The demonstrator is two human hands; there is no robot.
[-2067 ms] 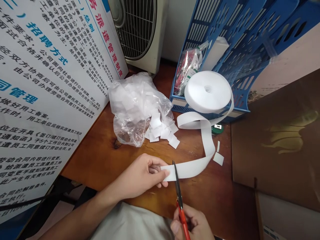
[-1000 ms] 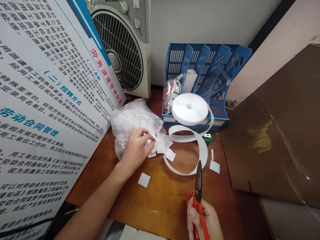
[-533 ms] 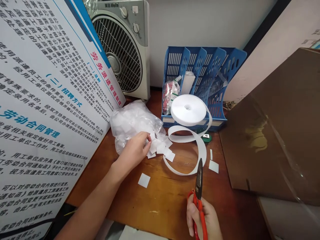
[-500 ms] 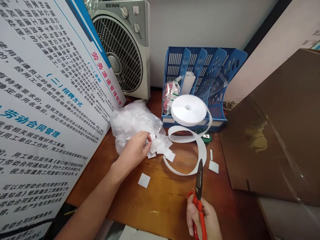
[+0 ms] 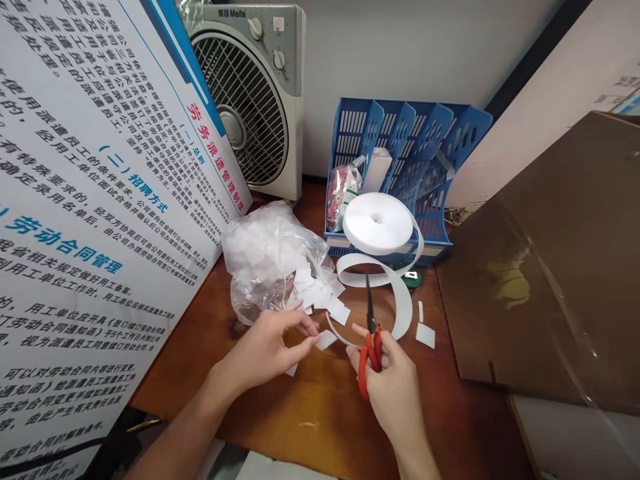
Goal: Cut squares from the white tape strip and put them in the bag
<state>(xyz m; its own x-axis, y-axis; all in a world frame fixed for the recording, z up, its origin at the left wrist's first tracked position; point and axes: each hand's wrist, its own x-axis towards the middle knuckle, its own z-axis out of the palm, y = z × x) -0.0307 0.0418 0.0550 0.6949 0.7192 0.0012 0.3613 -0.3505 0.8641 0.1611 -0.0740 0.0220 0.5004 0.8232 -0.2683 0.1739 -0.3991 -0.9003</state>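
The wooden surface carries a clear bag with white squares at its mouth. Before it, the left hand angles in, thumb and fingertips pinching a loose square; a light edge hold should suit something so thin. The white strip loops down from its roll. The right hand wraps the red-handled scissors, index finger extended; best to point the blades away from the left fingers.

This looks like a corner of an office. There is a blue file rack on a wooden table, a big board of printed work rules, and a fan.
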